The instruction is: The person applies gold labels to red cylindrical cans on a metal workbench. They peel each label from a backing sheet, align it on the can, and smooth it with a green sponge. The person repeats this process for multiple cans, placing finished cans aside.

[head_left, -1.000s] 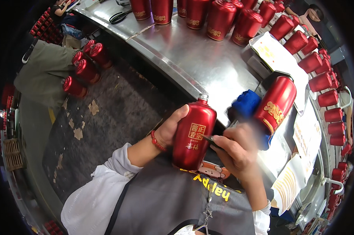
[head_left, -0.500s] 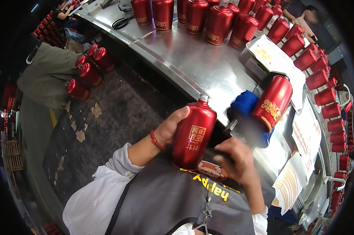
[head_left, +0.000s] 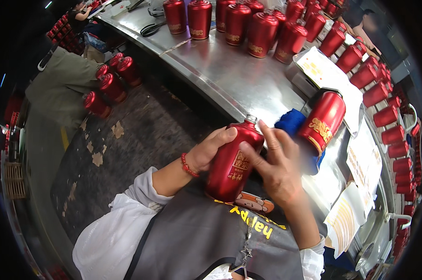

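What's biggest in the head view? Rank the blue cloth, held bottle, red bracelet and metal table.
1. Metal table
2. Held bottle
3. Blue cloth, partly hidden
4. Red bracelet

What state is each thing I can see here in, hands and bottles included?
Left hand, gripping the held bottle's side
Held bottle, tilted, neck showing
Right hand, fingers spread by that bottle
Second bottle, unheld, beside the blue cloth
Blue cloth, bunched up
Table bottles, standing upright
Black-handled tool, lying on the table
Red bracelet, worn on the left wrist
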`<state>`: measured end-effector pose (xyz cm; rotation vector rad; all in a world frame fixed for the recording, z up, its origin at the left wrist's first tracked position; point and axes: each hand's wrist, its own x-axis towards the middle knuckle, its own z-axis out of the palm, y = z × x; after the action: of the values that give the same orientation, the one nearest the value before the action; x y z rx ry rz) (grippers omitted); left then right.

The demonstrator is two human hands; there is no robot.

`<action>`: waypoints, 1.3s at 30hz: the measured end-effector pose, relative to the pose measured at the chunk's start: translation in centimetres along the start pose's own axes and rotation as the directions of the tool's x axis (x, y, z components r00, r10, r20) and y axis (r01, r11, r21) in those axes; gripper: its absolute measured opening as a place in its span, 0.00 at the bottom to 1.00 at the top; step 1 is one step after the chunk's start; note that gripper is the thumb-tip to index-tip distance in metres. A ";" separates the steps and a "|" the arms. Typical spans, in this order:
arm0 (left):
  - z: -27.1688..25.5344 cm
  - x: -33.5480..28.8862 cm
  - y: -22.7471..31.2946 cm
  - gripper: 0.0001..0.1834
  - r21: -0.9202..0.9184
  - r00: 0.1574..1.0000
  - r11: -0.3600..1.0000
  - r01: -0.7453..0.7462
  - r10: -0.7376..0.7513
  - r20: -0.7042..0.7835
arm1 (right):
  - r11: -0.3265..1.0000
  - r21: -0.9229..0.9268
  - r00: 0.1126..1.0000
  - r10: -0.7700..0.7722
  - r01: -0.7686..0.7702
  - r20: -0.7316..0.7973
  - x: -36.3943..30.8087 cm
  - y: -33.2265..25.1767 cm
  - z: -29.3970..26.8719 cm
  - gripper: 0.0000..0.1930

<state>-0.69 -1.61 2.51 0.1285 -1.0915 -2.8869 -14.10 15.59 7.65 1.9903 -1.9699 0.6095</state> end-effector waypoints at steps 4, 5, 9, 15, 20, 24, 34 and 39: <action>0.1 -1.2 0.8 0.31 0.022 0.995 0.998 -0.051 0.052 -0.083 | 0.987 0.083 0.974 0.148 -0.136 -0.171 0.3 -0.1 0.6 0.27; 0.1 -1.2 1.2 0.30 0.018 0.996 0.997 -0.074 0.075 -0.050 | 0.961 0.198 0.964 0.224 -0.194 -0.142 0.0 -0.2 0.5 0.27; 0.5 -1.9 3.3 0.35 0.125 0.937 0.937 -0.325 0.337 -0.089 | 0.680 0.656 0.931 0.350 -0.328 0.103 -1.1 -1.5 1.6 0.40; -1.2 -4.6 5.8 0.39 0.437 0.651 0.667 -0.604 0.729 -0.212 | 0.273 0.753 0.798 0.123 -0.599 0.590 -0.2 -2.4 5.7 0.42; -3.6 -5.8 5.4 0.46 0.727 0.498 0.450 -0.519 0.850 -0.170 | -0.376 0.564 0.640 -0.109 -0.735 0.761 1.9 -3.3 9.4 0.31; -4.1 -6.2 4.8 0.50 0.836 0.534 0.322 -0.446 0.845 -0.040 | -0.642 0.498 0.652 -0.005 -0.583 0.758 1.9 -4.3 12.0 0.27; -3.5 -8.1 8.3 0.31 0.992 0.587 -0.092 -0.081 0.800 0.122 | -0.635 0.564 0.651 0.124 -0.528 0.749 1.8 -3.2 13.5 0.29; -3.8 -8.0 10.0 0.21 0.993 0.635 0.093 -0.071 0.772 -0.027 | -0.604 0.572 0.662 0.096 -0.555 0.743 2.7 -2.2 14.6 0.29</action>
<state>7.85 -11.01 6.80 0.5304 -2.0448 -1.0244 -10.43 6.36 -3.65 1.0562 -2.5215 3.7315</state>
